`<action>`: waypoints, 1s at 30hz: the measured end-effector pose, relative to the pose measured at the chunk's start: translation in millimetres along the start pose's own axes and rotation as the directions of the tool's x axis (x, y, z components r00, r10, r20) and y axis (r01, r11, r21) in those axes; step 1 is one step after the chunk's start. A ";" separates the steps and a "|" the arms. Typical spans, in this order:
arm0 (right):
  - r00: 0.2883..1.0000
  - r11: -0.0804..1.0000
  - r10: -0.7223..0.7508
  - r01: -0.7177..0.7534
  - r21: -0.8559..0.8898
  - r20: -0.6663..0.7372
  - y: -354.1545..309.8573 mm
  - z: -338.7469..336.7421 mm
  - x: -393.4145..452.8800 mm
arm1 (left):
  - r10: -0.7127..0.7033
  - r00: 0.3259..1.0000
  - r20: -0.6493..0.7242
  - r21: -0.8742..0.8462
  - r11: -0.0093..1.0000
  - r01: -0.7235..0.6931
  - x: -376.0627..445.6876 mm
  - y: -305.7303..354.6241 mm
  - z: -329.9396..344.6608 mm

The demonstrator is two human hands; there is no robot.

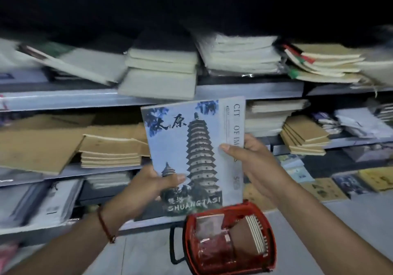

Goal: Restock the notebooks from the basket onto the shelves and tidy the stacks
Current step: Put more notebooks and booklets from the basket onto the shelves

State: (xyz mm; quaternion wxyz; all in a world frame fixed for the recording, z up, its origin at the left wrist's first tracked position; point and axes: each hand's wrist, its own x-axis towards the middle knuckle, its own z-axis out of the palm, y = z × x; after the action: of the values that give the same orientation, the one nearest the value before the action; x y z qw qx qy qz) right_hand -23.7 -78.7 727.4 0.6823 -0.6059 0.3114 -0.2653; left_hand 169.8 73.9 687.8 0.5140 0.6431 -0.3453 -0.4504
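— Before the shelves (pixel 251 90), what's held up?
— A pagoda-cover notebook (pixel 191 155), upright, both hands on it.
— How?
— Left hand (pixel 148 187) grips the lower left edge, thumb across the cover; right hand (pixel 253 157) pinches the right edge, thumb in front.
— The basket (pixel 229 238)?
— Red, on the floor (pixel 340 232) just below, with more notebooks inside.

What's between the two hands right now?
In the head view, the blue pagoda-cover notebook: left hand grips its lower left edge, right hand its right edge.
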 end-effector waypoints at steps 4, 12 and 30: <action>0.986 0.990 -0.139 0.141 -0.007 0.094 -66.0 38.2 9.8 | 0.195 0.978 -0.077 -0.056 0.978 -0.200 -20.2 66.8 -38.3; 0.928 0.927 -0.306 0.342 -0.157 0.212 -141.7 135.8 3.8 | 0.419 0.860 -0.291 -0.129 0.874 -0.469 -67.5 163.0 -129.5; 0.829 0.803 -0.511 0.555 -0.217 0.226 -298.6 418.2 42.0 | 0.314 0.837 -0.447 -0.139 0.901 -0.412 -171.7 297.7 -388.9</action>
State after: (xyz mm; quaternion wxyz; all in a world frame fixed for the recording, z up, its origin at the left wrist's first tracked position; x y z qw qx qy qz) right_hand 320.9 129.6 1049.3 0.5118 -0.7760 0.1072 -0.3526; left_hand 477.7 296.5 1041.3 0.7224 0.5822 -0.2905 -0.2341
